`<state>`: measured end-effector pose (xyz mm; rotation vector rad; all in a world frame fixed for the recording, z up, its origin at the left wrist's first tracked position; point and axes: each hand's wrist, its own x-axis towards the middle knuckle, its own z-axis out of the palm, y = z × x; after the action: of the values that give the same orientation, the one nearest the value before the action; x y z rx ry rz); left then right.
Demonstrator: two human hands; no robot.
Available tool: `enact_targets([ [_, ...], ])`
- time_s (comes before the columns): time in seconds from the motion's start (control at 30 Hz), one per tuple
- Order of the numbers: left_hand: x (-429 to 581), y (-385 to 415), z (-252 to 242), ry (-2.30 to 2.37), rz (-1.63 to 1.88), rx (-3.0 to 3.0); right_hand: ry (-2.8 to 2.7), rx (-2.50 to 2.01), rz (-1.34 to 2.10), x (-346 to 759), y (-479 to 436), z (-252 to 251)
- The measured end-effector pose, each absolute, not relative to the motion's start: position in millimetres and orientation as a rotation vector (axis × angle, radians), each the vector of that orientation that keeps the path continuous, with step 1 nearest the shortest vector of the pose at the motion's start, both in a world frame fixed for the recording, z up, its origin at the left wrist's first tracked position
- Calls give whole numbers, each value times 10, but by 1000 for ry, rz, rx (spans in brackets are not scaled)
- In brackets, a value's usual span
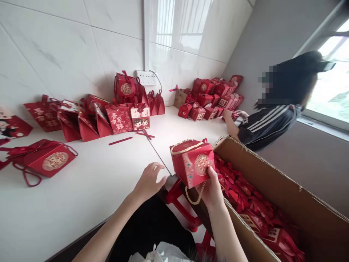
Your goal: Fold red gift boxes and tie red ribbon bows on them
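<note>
In my right hand (211, 187) is a red gift box (195, 163) with a round gold emblem and cream rope handles, held above the gap between the table and a carton. Its thumb presses the front of the box, and one rope loop hangs below. My left hand (151, 178) hovers at the table's edge, fingers apart, holding nothing, a little left of the box. On the white table (109, 182) ahead lie a red ribbon strip (120, 141) and a small ribbon bow (145, 134). Another red gift box (49, 156) with a gold emblem rests at the left.
Several red boxes (120, 118) line the wall, with more stacked at the far corner (215, 94). A cardboard carton (261, 160) full of red boxes stands at my right. Beyond it a person in a dark striped sleeve (268, 123) reaches over the table. A red stool (180, 203) is below.
</note>
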<state>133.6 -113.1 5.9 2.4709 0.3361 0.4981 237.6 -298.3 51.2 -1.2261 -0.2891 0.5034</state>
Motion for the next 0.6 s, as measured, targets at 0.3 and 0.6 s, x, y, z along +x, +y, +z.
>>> enact_targets([
  [0.3, 1524, -1147, -543, 83, 430, 3022, -265, -1083, 705, 2498, -3229, 644],
  [0.6, 1525, -1182, -514, 129, 387, 3046, -482, -2119, -371, 2716, -4100, 630],
])
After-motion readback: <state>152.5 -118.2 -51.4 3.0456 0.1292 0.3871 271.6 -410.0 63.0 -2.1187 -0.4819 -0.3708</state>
